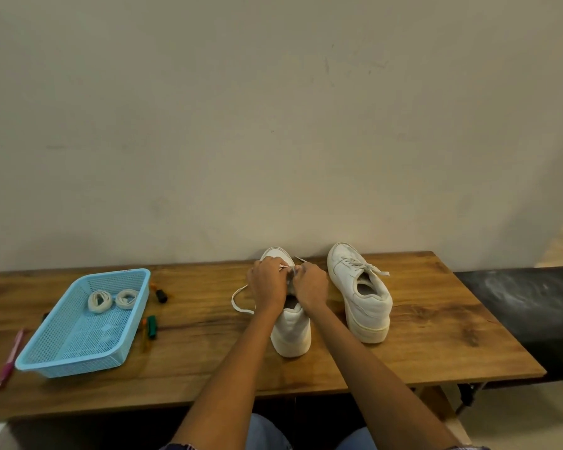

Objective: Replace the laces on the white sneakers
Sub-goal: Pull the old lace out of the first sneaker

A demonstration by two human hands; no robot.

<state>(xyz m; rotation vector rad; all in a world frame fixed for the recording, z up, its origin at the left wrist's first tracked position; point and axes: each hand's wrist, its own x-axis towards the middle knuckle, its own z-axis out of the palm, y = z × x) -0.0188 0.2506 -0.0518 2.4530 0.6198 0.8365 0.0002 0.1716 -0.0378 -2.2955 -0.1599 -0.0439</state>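
Both hands are up over the near sneaker (pixel 290 329), which stands on the wooden counter (pixel 436 336) with its heel toward the person and its toe toward the wall. The left hand (pixel 268 284) has its fingers curled in a tight grip on a white lace (pixel 239 302) at the top of the shoe; a loop of that lace hangs out to the left and lies on the counter. The right hand (pixel 311 285) is curled just beside it, pinching the lace's other end, whose tip pokes up between the two hands. The laced part of the shoe is hidden under the hands.

The second sneaker (pixel 359 293) stands just to the right, fully laced, apart from both hands.

Well off to the left sits a blue basket (pixel 78 349) holding two coiled laces (pixel 113 300). A pink pen (pixel 12 358) lies at its left, with some small markers (pixel 152 326) along its right side.
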